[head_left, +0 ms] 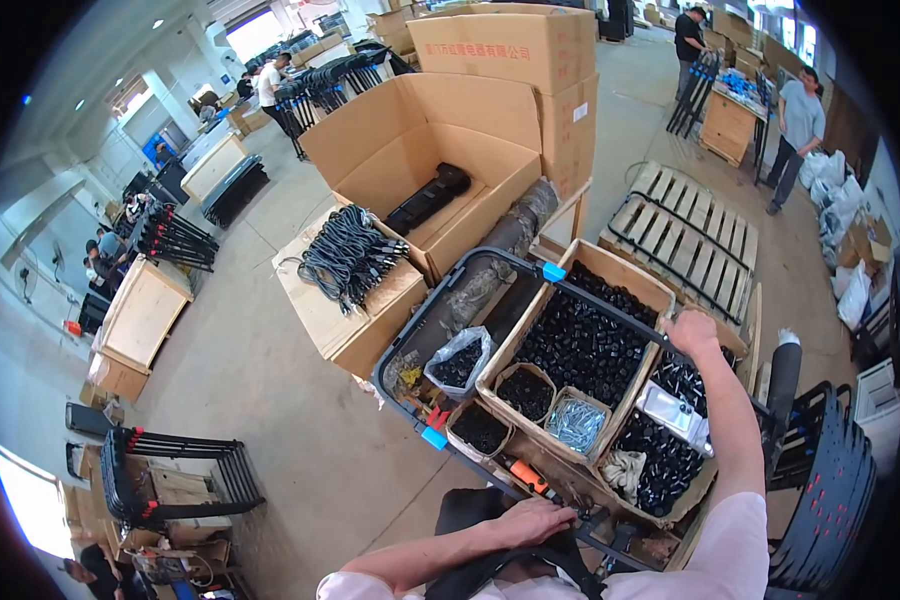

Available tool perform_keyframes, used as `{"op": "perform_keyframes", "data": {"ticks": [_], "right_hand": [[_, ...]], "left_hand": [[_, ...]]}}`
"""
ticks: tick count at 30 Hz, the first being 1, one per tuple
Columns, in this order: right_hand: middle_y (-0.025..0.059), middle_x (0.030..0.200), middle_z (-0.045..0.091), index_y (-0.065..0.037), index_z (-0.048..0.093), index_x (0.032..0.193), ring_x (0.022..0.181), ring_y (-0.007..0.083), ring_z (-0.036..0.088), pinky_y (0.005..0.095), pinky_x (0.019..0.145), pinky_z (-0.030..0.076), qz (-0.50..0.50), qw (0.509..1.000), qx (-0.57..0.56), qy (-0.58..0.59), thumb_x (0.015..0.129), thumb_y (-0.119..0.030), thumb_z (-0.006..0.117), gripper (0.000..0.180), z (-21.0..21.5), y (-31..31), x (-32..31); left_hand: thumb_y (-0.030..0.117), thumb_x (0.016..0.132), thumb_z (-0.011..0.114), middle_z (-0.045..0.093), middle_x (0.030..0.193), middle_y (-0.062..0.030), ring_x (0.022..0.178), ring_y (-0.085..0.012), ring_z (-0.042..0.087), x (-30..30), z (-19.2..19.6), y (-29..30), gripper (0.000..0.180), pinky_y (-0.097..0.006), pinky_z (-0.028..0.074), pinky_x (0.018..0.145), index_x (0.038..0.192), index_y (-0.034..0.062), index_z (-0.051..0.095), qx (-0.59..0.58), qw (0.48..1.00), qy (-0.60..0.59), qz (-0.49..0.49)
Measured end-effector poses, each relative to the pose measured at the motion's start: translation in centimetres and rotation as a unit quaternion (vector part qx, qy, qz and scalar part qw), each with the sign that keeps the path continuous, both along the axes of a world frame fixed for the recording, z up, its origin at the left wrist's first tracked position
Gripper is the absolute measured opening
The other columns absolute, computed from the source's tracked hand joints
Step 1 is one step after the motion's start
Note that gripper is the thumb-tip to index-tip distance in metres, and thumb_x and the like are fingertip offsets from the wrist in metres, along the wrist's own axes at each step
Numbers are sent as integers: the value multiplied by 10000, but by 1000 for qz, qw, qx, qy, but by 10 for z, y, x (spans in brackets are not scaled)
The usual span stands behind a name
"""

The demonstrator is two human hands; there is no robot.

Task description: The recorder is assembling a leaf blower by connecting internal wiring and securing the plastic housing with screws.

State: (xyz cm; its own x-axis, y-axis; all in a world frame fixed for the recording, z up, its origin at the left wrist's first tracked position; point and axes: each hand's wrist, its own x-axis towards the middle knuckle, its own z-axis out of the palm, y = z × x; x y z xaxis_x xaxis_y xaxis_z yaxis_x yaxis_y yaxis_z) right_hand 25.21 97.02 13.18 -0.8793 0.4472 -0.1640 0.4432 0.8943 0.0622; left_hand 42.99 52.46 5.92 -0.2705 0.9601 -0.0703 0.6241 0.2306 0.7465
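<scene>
A black tubular frame with rounded corners and blue pieces on its bars lies tilted across a workbench of parts bins. My right hand is closed round its far right bar. My left hand is curled at the near bar, close to my body; its fingertips are partly hidden. Under the frame stands a wooden bin of black plastic parts. It also holds a small box of silvery screws. Next to my left hand lies an orange-and-black tool. A clear bag of small black parts sits inside the frame's outline.
Beyond the bench stand a large open carton and a bundle of black cables on a box. A wooden pallet lies at the far right. Black frames are stacked at my right. Other people stand farther off.
</scene>
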Motion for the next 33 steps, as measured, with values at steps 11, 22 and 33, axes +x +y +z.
{"op": "perform_keyframes", "data": {"ticks": [11,22,33], "right_hand": [[261,1093,763,15,787,1059,1079,398,739,485,954,583,-4,1000,17,21,972,-460,603,517,-8,-3,-9],[197,1078,783,-46,793,985,1021,340,767,455,897,605,90,983,84,-136,839,-391,741,378,-4,3,-3],[173,1085,783,-87,802,963,1031,328,766,438,862,620,124,990,65,-30,825,-156,690,190,-19,11,7]], "left_hand": [[266,1052,588,653,1040,-184,1068,-389,647,-1,7,8,254,-483,531,946,1267,143,648,-79,987,-134,-34],[161,950,712,594,1203,-189,1172,-389,602,0,-3,5,400,-464,499,1034,1321,67,597,-63,969,-237,36],[207,1001,511,721,1179,-219,1102,-429,690,3,-13,7,445,-499,543,979,1435,239,602,-84,965,-248,-19]]}}
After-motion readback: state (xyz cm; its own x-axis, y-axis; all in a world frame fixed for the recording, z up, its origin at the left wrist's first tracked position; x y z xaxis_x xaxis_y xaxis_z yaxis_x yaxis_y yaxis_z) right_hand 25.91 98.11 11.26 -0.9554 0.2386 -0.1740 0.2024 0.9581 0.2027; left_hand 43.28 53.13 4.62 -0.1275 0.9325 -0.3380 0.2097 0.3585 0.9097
